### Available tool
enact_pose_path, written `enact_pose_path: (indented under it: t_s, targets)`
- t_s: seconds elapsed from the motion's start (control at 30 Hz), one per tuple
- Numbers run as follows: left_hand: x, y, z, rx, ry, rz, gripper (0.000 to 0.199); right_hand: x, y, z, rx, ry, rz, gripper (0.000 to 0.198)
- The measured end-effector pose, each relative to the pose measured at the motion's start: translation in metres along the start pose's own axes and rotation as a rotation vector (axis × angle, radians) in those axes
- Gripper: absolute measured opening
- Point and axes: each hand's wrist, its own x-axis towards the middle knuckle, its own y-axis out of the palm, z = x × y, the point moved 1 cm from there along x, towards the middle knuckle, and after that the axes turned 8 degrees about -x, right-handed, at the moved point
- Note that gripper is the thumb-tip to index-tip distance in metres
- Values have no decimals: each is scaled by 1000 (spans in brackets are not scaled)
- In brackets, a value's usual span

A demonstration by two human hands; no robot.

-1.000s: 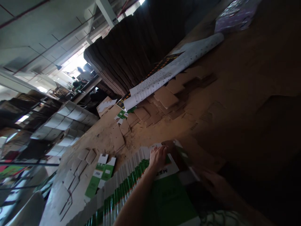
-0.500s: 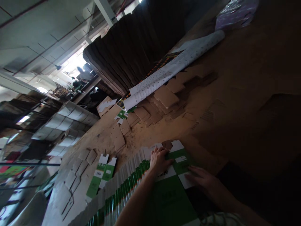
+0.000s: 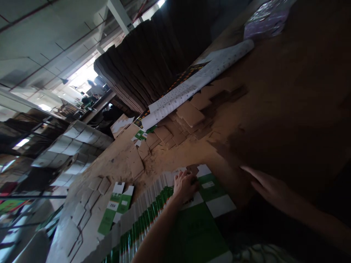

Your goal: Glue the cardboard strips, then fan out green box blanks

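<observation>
My left hand (image 3: 185, 185) rests at the upper end of a green and white flattened carton (image 3: 196, 219). Its fingers curl over the carton's edge, with the fingertips partly hidden. To the left of that hand, a fanned row of similar flat cartons (image 3: 148, 208) overlaps along the table. My right hand (image 3: 265, 184) is apart from the cartons, over the dark right side of the table. Nothing shows in it, and its fingers are stretched out. Another green and white flat carton (image 3: 116, 208) lies left of the row.
Brown cardboard pieces (image 3: 189, 115) and a rolled printed sheet (image 3: 192, 87) lie farther back on the table (image 3: 120, 164). Behind them stands a tall cardboard stack (image 3: 153, 62). A plastic-wrapped purple bundle (image 3: 265, 22) sits at the far right. White bundles (image 3: 79, 142) are stacked beyond the left edge.
My right hand has moved off the carton, out to the right and slightly up. My left hand stays at the carton's upper end, its fingers more curled. The view shifted slightly.
</observation>
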Motion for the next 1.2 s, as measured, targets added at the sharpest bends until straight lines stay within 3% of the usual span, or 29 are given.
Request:
enact_pose_path:
  t_s: [0.1,0.2,0.27,0.33,0.43,0.5,0.57,0.63,0.73,0.9,1.03,1.2]
  targets:
    - [4,-7,1,-150,-58,-50,31,2,-4,40,239,48,101,56]
    - [7,-19,-2,-267,-185,-281,50,-7,9,75,412,98,108,60]
    - [8,-24,-7,-189,-216,-402,64,-18,28,94,531,146,204,62]
    - [8,-22,-15,-60,-117,-353,63,-30,47,104,621,179,339,64]
    - [8,-10,-20,50,80,-130,26,-45,65,94,628,228,572,57]
    - [7,-4,-17,59,106,-75,18,-50,65,69,587,370,646,53]
    - [6,-2,-13,52,88,-71,19,-50,56,40,549,510,508,52]
    - [5,-4,-10,53,68,-52,21,-46,44,19,503,549,257,43]
    - [4,-7,-8,32,34,-39,29,-40,39,16,339,406,77,33]
    - [3,-6,-4,-21,4,-35,39,-37,82,34,285,-153,224,44]
    - [2,-2,0,19,31,4,35,-38,111,30,188,-235,274,47]
    - [2,2,3,38,28,23,40,-34,96,24,87,-264,234,40]
